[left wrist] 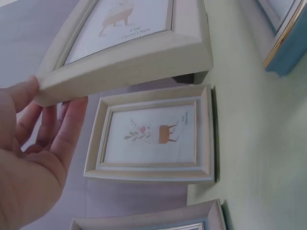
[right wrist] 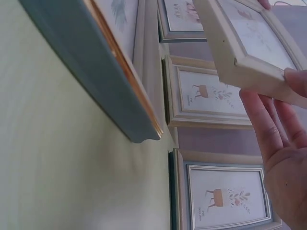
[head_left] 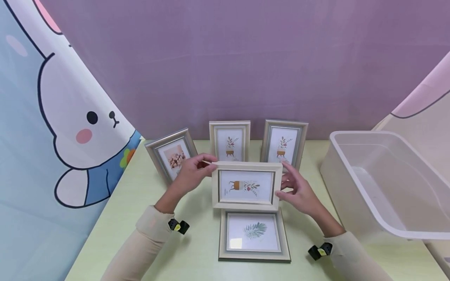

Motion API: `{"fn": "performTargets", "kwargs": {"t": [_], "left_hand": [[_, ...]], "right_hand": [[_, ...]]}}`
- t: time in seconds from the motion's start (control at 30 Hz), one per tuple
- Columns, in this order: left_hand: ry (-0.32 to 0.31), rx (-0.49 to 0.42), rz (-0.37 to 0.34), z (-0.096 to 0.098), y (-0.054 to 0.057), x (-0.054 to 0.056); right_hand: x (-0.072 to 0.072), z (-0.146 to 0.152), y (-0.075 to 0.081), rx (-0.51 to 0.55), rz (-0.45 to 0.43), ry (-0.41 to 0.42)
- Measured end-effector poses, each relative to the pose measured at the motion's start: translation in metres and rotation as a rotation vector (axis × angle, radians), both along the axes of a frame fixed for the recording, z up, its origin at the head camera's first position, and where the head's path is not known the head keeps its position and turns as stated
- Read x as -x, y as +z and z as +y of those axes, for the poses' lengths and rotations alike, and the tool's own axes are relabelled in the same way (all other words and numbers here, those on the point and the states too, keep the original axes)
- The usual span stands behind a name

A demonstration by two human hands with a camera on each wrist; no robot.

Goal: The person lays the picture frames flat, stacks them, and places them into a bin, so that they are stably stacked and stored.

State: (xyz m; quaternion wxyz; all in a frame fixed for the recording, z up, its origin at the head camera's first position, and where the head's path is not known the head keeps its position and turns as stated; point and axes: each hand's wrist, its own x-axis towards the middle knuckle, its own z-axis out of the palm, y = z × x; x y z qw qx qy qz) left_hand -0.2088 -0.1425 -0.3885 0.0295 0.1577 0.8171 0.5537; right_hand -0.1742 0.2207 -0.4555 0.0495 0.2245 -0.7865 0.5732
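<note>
A cream picture frame (head_left: pixel 247 186) with a potted-plant print is held sideways between both hands, in the middle of the head view. My left hand (head_left: pixel 191 173) pinches its upper left corner, thumb on the front and fingers behind, as the left wrist view shows. At the other end, my right hand (head_left: pixel 299 191) grips the right edge between thumb and fingers. Just below it, a silver-beige picture frame (head_left: pixel 285 242) with a green leaf print lies nearer me, and the held one overlaps its far edge. In the right wrist view the cream frame (right wrist: pixel 225 52) appears tilted.
Along the back stand a flower-photo frame (head_left: pixel 172 156), partly behind my left hand, and two potted-plant frames, one cream (head_left: pixel 230 140) and one grey-edged (head_left: pixel 284 142). A white plastic bin (head_left: pixel 355 183) occupies the right side of the pale green table (head_left: pixel 116 226). Behind hangs a purple cloth (head_left: pixel 246 66).
</note>
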Motion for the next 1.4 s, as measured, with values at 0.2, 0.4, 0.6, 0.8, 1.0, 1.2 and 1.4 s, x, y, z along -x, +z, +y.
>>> {"fn": "performTargets", "kwargs": {"t": [0.2, 0.4, 0.6, 0.8, 1.0, 1.2, 1.4], "left_hand": [[0.017, -0.013, -0.095, 0.004, -0.005, -0.006], [0.023, -0.025, -0.186, 0.010, -0.011, -0.009], [0.005, -0.048, -0.272, 0.013, -0.022, -0.012], [-0.002, -0.056, -0.340, 0.016, -0.039, -0.015], [-0.021, -0.036, -0.372, 0.019, -0.056, -0.018], [-0.040, -0.010, -0.409, 0.022, -0.066, -0.022], [-0.047, 0.026, -0.426, 0.023, -0.069, -0.026]], "right_hand": [[-0.005, 0.004, -0.003, 0.050, -0.082, 0.071], [-0.007, 0.008, -0.008, 0.093, -0.151, 0.103], [-0.010, 0.010, -0.015, 0.091, -0.234, 0.036], [-0.011, 0.010, -0.020, 0.081, -0.318, -0.003], [-0.015, 0.013, -0.021, 0.031, -0.422, -0.006], [-0.019, 0.017, -0.023, -0.010, -0.500, 0.011], [-0.022, 0.019, -0.029, 0.002, -0.528, 0.081]]}}
